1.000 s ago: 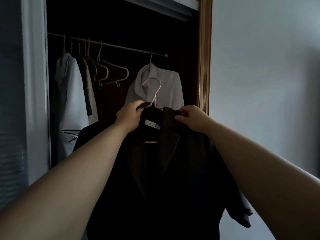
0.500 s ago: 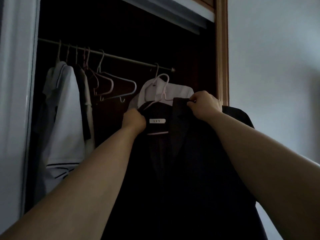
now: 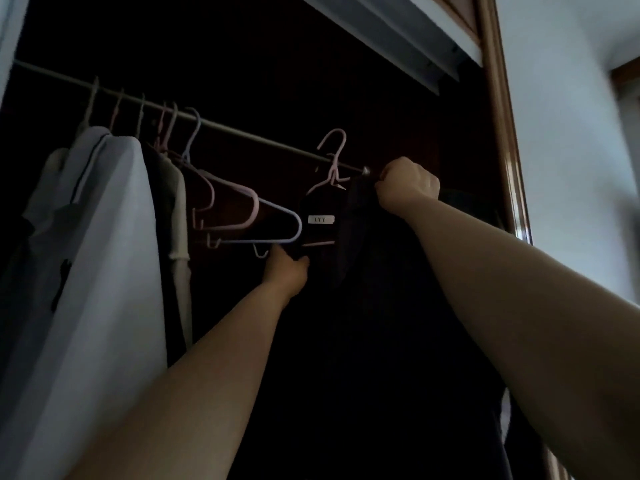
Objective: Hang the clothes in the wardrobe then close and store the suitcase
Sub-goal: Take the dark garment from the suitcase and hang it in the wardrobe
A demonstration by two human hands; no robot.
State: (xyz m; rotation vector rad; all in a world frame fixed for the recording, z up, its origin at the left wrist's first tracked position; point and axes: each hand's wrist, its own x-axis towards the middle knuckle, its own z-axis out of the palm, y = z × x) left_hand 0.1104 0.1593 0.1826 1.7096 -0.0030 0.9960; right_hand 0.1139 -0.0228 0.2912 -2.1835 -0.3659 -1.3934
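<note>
Dark, near-black jacket (image 3: pixel 381 306), white label (image 3: pixel 321 219) inside collar, on pink hanger (image 3: pixel 334 157), up at the right end of wardrobe rail (image 3: pixel 242 128). Right hand (image 3: pixel 407 187) fingers clench its collar; left hand (image 3: pixel 285 268) fingers grip fabric lower down. Hook on rail or not: cannot tell.

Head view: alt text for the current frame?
A dark jacket on a pink hanger is held up at the wardrobe rail, right hand gripping its collar, left hand lower. Pale clothes and empty hangers hang left.
</note>
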